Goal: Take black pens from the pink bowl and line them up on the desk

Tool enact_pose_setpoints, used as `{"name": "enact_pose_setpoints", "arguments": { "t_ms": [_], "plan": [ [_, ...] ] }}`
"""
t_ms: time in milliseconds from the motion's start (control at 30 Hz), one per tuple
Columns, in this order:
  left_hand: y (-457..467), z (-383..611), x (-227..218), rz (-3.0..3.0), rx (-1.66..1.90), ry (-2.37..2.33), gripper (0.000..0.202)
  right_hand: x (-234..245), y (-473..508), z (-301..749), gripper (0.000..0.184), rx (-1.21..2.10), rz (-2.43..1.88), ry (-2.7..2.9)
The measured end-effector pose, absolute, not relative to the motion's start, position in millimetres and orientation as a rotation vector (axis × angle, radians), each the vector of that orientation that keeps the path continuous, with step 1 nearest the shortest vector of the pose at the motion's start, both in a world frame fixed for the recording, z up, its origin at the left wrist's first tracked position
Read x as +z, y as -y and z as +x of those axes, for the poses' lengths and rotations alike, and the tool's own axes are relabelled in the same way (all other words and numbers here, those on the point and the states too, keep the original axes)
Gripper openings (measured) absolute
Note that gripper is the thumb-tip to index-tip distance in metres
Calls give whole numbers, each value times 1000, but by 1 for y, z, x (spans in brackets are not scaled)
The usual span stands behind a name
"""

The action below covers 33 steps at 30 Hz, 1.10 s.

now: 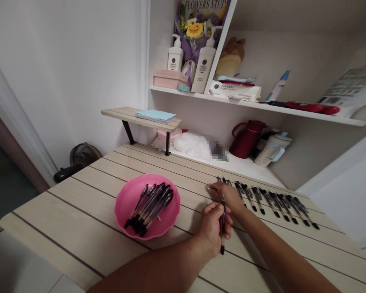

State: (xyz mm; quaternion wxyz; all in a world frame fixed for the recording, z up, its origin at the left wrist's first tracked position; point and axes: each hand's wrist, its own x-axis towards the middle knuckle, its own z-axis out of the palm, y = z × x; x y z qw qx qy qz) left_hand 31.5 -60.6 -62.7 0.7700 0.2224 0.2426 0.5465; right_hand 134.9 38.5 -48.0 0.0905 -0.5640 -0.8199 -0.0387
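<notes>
Black slim pen sits within the left hand's closed fingers, above the pale slatted wooden worktop. Right hand: finger state indeterminable; sideways wrist movement could scatter adjacent black-capped pens.

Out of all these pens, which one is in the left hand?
The single pen gripped by the left hand; the other visible pens lie in the pink bowl or the row at right.
</notes>
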Motion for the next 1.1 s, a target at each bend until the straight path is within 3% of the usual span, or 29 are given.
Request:
{"name": "enact_pose_setpoints", "arguments": {
  "t_ms": [233,833,1000,1100],
  "plan": [
    [60,31,-62,500,1165,-544,28,-41,-35,173,27,-298,-2095,2238],
    [60,31,-62,484,1155,-567,30,-47,-54,160,29,-450,-2165,2356],
    [59,32,-64,467,1170,-546,27,-35,-40,163,31,-386,-2151,2247],
    [56,33,-66,421,1211,-517,25,-27,-18,165,33,-81,-2093,2106]
  ]
}}
